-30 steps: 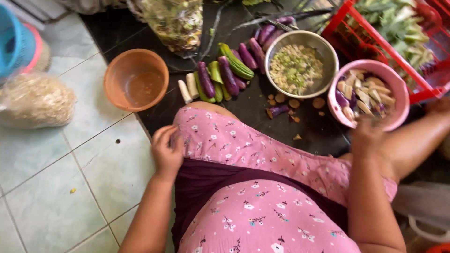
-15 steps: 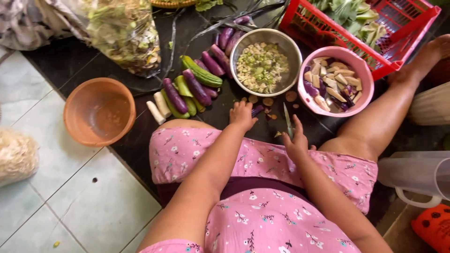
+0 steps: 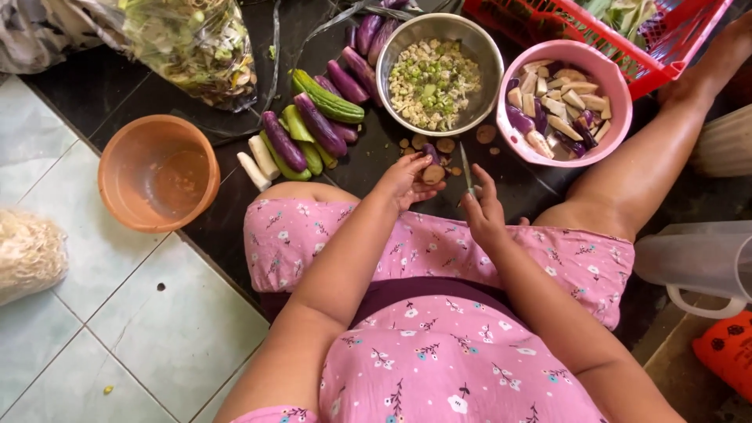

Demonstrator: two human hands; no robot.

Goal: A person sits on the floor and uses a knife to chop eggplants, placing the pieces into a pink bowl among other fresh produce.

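I sit on the floor in a pink flowered dress. My left hand (image 3: 407, 182) holds a short purple eggplant piece (image 3: 432, 163) with its cut end showing. My right hand (image 3: 483, 207) grips a small knife (image 3: 466, 168), blade pointing away from me. Cut eggplant ends (image 3: 439, 146) lie on the dark floor just ahead of my hands. Beyond them stand a steel bowl (image 3: 439, 73) of chopped vegetables and a pink bowl (image 3: 564, 102) of eggplant chunks.
A pile of whole purple and green eggplants (image 3: 317, 121) lies left of the steel bowl. An empty orange bowl (image 3: 159, 172) sits at left. A red basket (image 3: 627, 31) of greens is at the far right. A clear jug (image 3: 701, 258) stands by my right leg. A bag of scraps (image 3: 196, 47) lies at the far left.
My hands came off my knees and reached forward; the left one took up an eggplant piece and the right one now holds the knife. The view shifted right and down.
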